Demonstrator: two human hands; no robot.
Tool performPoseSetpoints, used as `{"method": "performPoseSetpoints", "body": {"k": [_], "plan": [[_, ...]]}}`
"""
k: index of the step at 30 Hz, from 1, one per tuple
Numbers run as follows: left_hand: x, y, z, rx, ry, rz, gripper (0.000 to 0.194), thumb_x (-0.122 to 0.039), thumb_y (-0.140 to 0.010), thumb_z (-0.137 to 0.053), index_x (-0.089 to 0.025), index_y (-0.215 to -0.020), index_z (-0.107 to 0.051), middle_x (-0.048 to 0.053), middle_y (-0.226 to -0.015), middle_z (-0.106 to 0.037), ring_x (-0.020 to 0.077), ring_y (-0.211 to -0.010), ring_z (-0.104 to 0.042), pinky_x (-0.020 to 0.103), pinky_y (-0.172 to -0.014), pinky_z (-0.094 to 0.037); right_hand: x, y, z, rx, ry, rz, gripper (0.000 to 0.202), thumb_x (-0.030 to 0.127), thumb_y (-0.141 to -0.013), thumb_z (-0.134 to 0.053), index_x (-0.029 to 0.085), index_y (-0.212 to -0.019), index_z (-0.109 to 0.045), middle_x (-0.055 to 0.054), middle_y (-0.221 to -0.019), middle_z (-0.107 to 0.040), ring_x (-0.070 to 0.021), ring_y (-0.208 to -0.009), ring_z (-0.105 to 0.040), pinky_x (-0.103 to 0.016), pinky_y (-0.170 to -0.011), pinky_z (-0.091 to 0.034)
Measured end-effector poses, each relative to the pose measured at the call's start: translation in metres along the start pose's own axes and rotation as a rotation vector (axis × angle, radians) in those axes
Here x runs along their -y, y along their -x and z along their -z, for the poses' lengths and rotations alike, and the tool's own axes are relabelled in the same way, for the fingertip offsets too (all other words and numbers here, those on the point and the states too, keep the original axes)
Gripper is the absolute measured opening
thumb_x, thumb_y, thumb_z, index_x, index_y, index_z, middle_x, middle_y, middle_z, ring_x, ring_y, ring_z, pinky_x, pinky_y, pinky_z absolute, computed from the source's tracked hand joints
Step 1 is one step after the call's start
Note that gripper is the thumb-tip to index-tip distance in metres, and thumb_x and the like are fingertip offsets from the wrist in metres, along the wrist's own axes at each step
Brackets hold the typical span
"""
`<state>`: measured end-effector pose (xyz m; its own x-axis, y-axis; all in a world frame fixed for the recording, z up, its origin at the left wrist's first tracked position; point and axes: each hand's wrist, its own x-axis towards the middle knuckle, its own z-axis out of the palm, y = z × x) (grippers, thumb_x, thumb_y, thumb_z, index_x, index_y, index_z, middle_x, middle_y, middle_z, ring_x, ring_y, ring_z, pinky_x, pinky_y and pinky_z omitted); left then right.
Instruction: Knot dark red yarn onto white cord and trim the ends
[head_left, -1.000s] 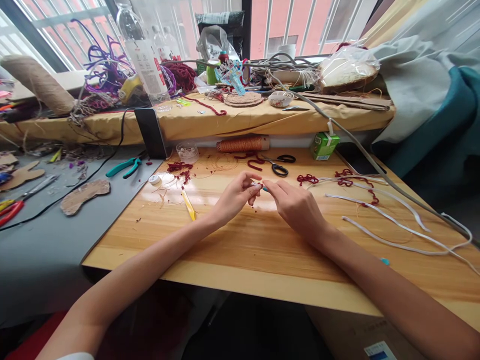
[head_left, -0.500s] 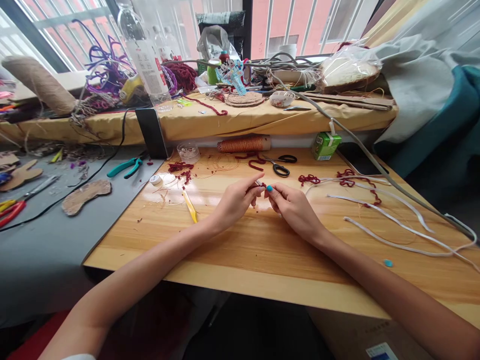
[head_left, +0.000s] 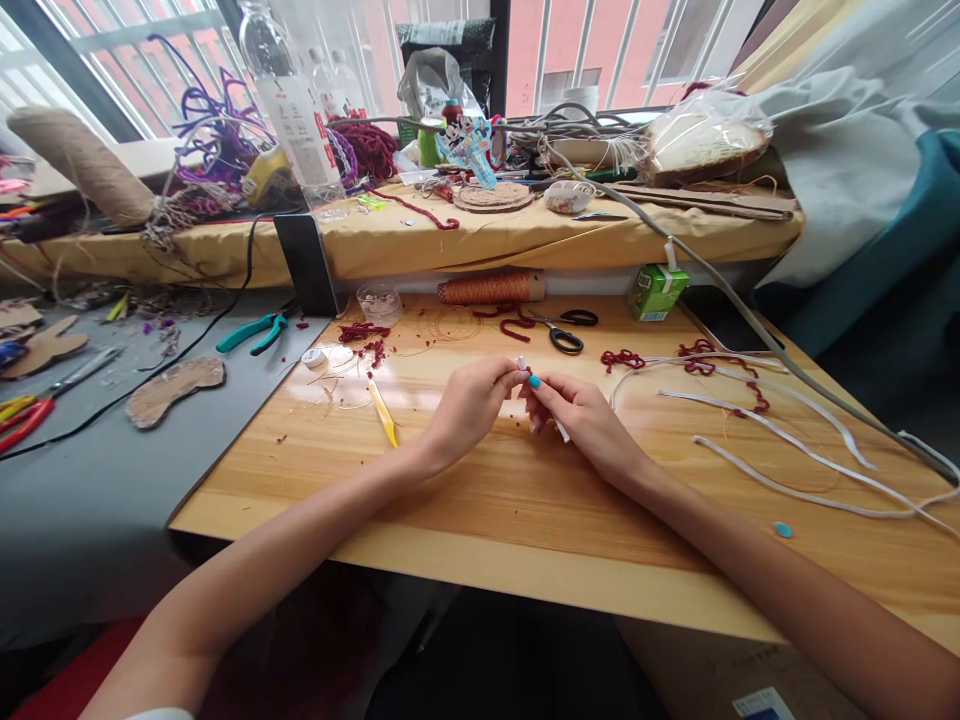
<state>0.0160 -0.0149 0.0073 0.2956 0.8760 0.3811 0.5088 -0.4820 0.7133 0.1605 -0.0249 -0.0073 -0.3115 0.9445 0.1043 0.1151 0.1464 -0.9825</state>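
Above the middle of the wooden table, my left hand (head_left: 476, 402) and my right hand (head_left: 579, 412) meet at their fingertips. Both pinch a short piece of white cord (head_left: 562, 432); one end sticks up between the fingers and the other shows below my right hand. A small dark red bit, perhaps yarn, sits at the pinch, mostly covered by fingers. The right thumb has a bright blue nail. A yellow-handled tool (head_left: 383, 413) lies left of my left hand. Black-handled scissors (head_left: 566, 341) rest behind my hands.
Long white cords (head_left: 787, 437) and dark red yarn pieces (head_left: 622, 359) lie on the right. Red scraps (head_left: 365, 331), a clear round container (head_left: 379, 303) and teal pliers (head_left: 259, 330) are leftward. An orange thread spool (head_left: 491, 288) and a green carton (head_left: 657, 292) stand along the back.
The white cord now shows above and below the fingers, where it was mostly hidden. My left fingers have curled closer around the pinch. The view has shifted slightly.
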Motion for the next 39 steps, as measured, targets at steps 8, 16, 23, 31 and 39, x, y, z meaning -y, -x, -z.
{"method": "performPoseSetpoints", "body": {"k": [8, 16, 23, 31, 39], "plan": [[0.002, -0.003, 0.004, 0.151, 0.032, 0.025, 0.022, -0.018, -0.082, -0.043, -0.014, -0.063, -0.054, -0.005, -0.049, -0.044, 0.0056, -0.048, -0.040, 0.018, -0.052, -0.033, 0.009, 0.004, 0.006, -0.091, 0.316, 0.116, 0.017, 0.031, -0.081, -0.050, 0.017, -0.082, -0.059, 0.001, -0.062, -0.057, -0.0095, -0.057, -0.054, -0.021, -0.056, -0.042], [0.013, -0.010, 0.007, 0.352, 0.340, 0.163, 0.021, -0.025, -0.083, -0.041, -0.012, -0.081, -0.057, -0.001, -0.064, -0.055, 0.0057, -0.049, -0.050, 0.020, -0.054, -0.042, 0.005, -0.004, 0.013, -0.118, 0.021, 0.042, 0.029, 0.041, -0.072, -0.059, 0.013, -0.078, -0.062, 0.000, -0.060, -0.057, -0.0095, -0.053, -0.053, -0.022, -0.052, -0.044], [0.016, -0.006, 0.007, 0.195, -0.362, -0.203, 0.022, -0.027, -0.085, -0.041, -0.015, -0.085, -0.060, 0.005, -0.081, -0.062, 0.0133, -0.070, -0.057, 0.025, -0.063, -0.043, 0.005, -0.007, 0.015, -0.133, -0.025, 0.019, 0.028, 0.042, -0.068, -0.063, 0.014, -0.069, -0.062, 0.000, -0.061, -0.057, -0.0083, -0.051, -0.052, -0.022, -0.051, -0.044], [0.021, -0.002, 0.003, -0.022, -0.576, -0.473, 0.027, -0.035, -0.083, -0.044, -0.012, -0.097, -0.049, 0.009, -0.092, -0.056, 0.0161, -0.081, -0.054, 0.026, -0.066, -0.042, 0.007, -0.007, 0.011, -0.062, -0.229, -0.178, 0.023, 0.035, -0.063, -0.066, 0.013, -0.060, -0.058, 0.001, -0.055, -0.056, -0.0056, -0.044, -0.045, -0.020, -0.043, -0.034], [0.022, 0.001, 0.003, 0.025, -0.487, -0.523, 0.019, -0.026, -0.086, -0.039, -0.021, -0.096, -0.054, 0.005, -0.091, -0.054, 0.0134, -0.078, -0.050, 0.027, -0.070, -0.040, 0.008, -0.006, 0.011, -0.076, -0.293, -0.225, 0.019, 0.029, -0.064, -0.063, 0.014, -0.057, -0.054, 0.003, -0.051, -0.052, -0.0035, -0.042, -0.039, -0.019, -0.040, -0.025]]}}
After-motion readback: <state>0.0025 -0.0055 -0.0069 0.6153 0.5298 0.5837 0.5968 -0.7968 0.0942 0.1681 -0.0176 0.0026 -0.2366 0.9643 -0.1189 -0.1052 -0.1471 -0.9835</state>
